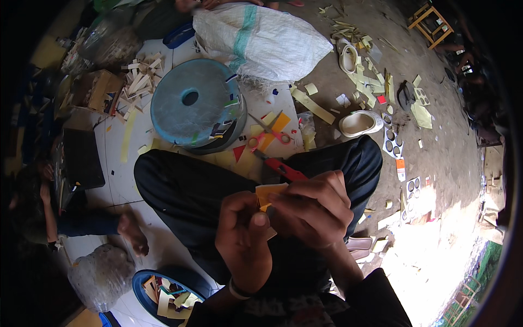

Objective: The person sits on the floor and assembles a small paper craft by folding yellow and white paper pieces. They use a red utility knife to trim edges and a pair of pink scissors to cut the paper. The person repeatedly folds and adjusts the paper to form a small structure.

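- White sack [261, 41], across the far edge of the tiled floor [117, 197].
- Blue-grey drum [173, 117], standing in from that floor's right edge.
- My left hand [245, 240]: fingers curled nearly closed, gripping the orange piece's left side.
- My right hand [320, 210]: fingers bent, tips pinched on its right side.
- Scissors [268, 132], near the floor's right edge.
- Red cutter [286, 170], beside my right thigh.
- Orange piece [268, 192], between both hands, above my lap.

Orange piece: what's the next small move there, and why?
I'd probably press the orange piece lightly with the right hand, letting the left hand steady it. The left thumb and fingers hold it, and the right fingertips are at its right side, so a light press looks within easy reach.
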`<action>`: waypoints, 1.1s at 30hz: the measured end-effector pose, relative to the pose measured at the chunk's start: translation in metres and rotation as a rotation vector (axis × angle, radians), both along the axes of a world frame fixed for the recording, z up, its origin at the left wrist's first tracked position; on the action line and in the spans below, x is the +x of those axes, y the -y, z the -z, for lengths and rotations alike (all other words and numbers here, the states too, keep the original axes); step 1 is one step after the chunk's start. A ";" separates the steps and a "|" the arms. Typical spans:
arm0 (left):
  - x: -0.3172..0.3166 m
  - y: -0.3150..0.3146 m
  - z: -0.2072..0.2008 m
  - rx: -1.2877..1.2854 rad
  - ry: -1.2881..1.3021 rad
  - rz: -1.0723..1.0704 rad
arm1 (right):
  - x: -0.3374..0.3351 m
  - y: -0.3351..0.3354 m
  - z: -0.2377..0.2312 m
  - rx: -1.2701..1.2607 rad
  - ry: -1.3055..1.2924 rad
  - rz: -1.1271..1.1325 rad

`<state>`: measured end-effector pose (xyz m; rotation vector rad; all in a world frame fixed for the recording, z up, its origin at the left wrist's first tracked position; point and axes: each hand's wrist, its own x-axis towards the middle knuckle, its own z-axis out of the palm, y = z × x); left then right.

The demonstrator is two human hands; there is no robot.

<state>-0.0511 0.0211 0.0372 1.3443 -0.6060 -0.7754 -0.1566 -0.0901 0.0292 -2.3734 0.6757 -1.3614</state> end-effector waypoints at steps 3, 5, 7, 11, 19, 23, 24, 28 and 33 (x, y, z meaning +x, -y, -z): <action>-0.001 0.001 0.000 -0.018 -0.072 0.006 | 0.001 0.003 0.002 -0.029 -0.003 -0.007; 0.000 0.001 0.000 -0.017 -0.042 0.012 | 0.001 0.004 0.005 -0.053 -0.012 -0.009; -0.001 0.000 0.001 -0.007 0.010 0.005 | 0.002 0.002 0.009 -0.063 -0.008 -0.017; -0.004 -0.001 0.003 0.004 0.084 -0.030 | 0.000 0.001 0.015 -0.076 -0.002 -0.025; 0.014 -0.002 0.005 -0.115 0.071 -0.034 | -0.009 0.032 0.028 0.500 0.196 0.141; 0.017 0.000 0.007 -0.078 -0.025 0.034 | -0.008 0.003 0.024 0.693 0.252 -0.152; 0.018 0.000 0.007 -0.079 -0.053 0.048 | -0.006 -0.001 0.023 0.678 0.255 -0.170; 0.019 0.002 0.002 -0.097 -0.143 0.071 | 0.003 -0.001 0.024 0.484 0.267 -0.121; 0.016 0.004 -0.001 -0.192 -0.189 0.031 | 0.002 -0.003 0.016 0.285 0.198 -0.054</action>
